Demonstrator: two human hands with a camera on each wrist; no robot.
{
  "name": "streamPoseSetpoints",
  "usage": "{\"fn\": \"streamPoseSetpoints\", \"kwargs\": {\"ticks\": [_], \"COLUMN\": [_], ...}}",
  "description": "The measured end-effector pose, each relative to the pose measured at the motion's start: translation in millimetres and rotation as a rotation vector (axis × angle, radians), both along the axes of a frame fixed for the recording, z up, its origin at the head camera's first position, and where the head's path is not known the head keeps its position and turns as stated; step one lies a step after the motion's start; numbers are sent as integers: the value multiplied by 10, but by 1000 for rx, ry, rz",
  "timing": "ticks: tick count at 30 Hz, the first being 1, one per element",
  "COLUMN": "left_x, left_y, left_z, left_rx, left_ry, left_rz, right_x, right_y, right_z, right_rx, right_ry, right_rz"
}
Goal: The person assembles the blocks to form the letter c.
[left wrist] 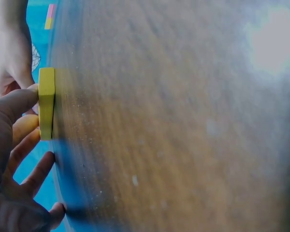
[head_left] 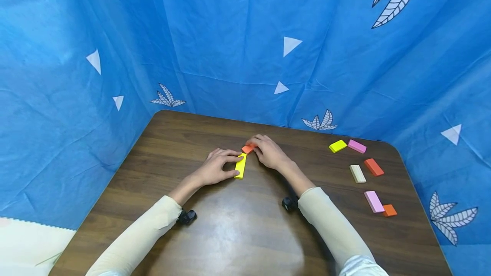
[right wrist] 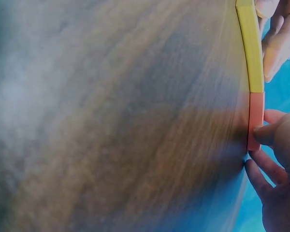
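Observation:
My left hand (head_left: 215,167) pinches a long yellow block (head_left: 240,166) by its two ends, thumb at the near end and fingers at the far end. The block lies flat on the wooden table. Just beyond it is an orange-red block (head_left: 248,148), partly covered by my right hand (head_left: 270,151), which holds it between thumb and fingers. In the right wrist view the yellow block (right wrist: 253,53) and the orange-red block (right wrist: 255,116) meet end to end. The left wrist view shows the yellow block (left wrist: 47,104) with the left fingers spread behind it.
Toward the right side of the table (head_left: 230,233) lie a yellow block (head_left: 338,146) beside a pink block (head_left: 356,146), a red block (head_left: 374,167), a cream block (head_left: 357,173), and another pink block (head_left: 374,202) against an orange block (head_left: 389,210). Blue cloth (head_left: 238,46) hangs behind.

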State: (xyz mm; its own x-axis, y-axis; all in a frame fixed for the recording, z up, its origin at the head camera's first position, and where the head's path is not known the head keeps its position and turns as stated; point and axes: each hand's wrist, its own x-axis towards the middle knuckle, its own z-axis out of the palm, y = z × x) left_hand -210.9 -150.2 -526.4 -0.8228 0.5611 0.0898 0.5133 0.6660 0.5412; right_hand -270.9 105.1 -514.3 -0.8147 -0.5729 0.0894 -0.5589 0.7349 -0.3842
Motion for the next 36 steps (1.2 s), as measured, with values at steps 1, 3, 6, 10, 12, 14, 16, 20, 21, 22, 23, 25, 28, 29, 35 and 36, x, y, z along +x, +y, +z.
{"fn": "streamPoseSetpoints", "kwargs": {"ticks": [1,3,6,10,12,14,16,20,21,22,23,25,28,29,35,36], "left_x": [0,2,6,12,15,19,22,33,37,38,40,43,43,43,44,46], "left_y": [3,6,8,12,16,19,22,19,15,15,15,13,13,14,16,15], "left_z": [-1,-4,-7,-1,4,8,9,6,4,2,1,-5,-5,-2,2,0], "left_rx": [-1,1,2,-1,0,1,1,4,2,3,1,-3,-5,-8,-10,-9], "left_ry": [-3,-1,0,2,7,11,10,-3,-6,-7,-8,-3,15,16,-5,-9], "left_rz": [1,2,2,3,0,-4,-6,-1,1,1,2,5,4,3,3,6], "right_x": [3,9,17,31,44,58,73,100,106,113,120,130,152,163,256,265], "right_y": [2,9,28,90,147,220,308,508,565,630,701,844,1075,1153,1595,1664], "right_z": [-2,-7,-20,-37,-42,-44,-45,-41,-42,-40,-38,-39,-44,-45,-15,-5], "right_rx": [-2,-12,-46,-101,-117,-128,-137,-166,-174,-181,-187,-197,-204,-208,-202,-196], "right_ry": [0,1,1,15,22,24,26,26,26,25,26,30,40,45,58,57], "right_rz": [0,3,5,-2,-16,-32,-51,-89,-99,-112,-123,-147,-198,-213,-316,-332]}}
